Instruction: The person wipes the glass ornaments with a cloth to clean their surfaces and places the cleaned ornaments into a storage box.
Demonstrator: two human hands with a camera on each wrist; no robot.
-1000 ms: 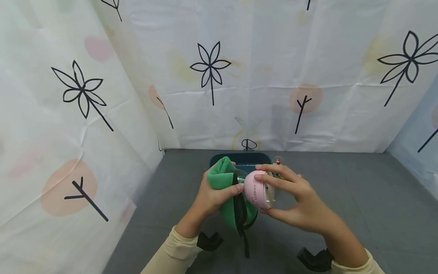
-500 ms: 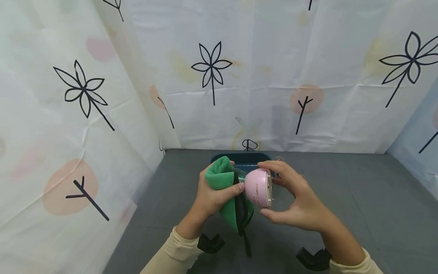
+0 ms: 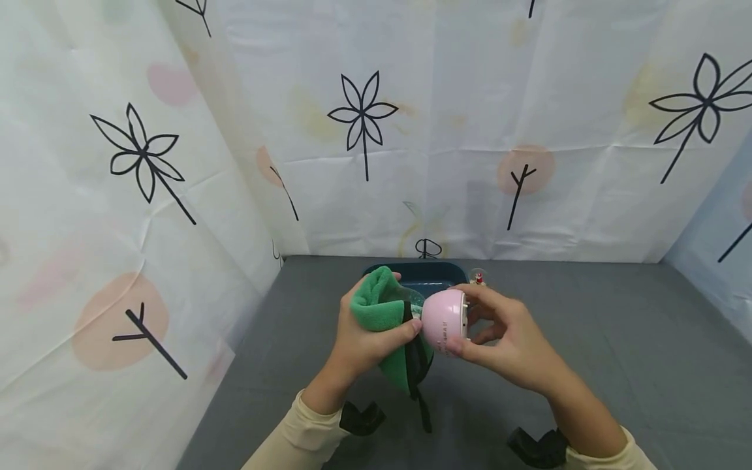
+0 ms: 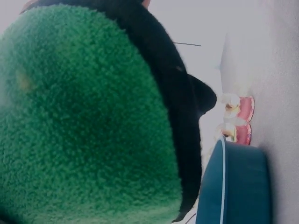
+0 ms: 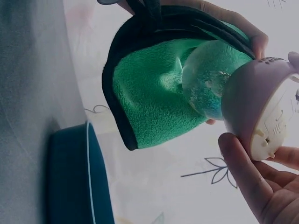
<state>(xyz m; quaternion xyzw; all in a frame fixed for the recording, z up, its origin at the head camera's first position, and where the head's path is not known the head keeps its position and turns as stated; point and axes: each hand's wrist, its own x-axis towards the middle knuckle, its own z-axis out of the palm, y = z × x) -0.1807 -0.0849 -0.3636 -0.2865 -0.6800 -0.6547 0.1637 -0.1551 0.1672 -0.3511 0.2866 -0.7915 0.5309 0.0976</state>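
A snow globe with a rounded pink base lies on its side above the table, base toward the right. My right hand holds that base, thumb on its pink side and fingers by the pale underside. Around the clear dome folds a fluffy green cloth with black edging and a dangling black strap. My left hand grips the cloth, its thumb beside the join of dome and base. Green pile fills most of the left wrist view and hides the left fingers there.
Behind the hands, a dark blue-green bin stands on the grey table. Two small globes with reddish bases, one a red-based globe, sit beyond the bin. Patterned white sheets hang at the back and sides.
The pink base has turned a little in my right hand. Its fingers have moved from the top of the base toward the underside, and the thumb has risen onto the side. The left hand barely shifts.
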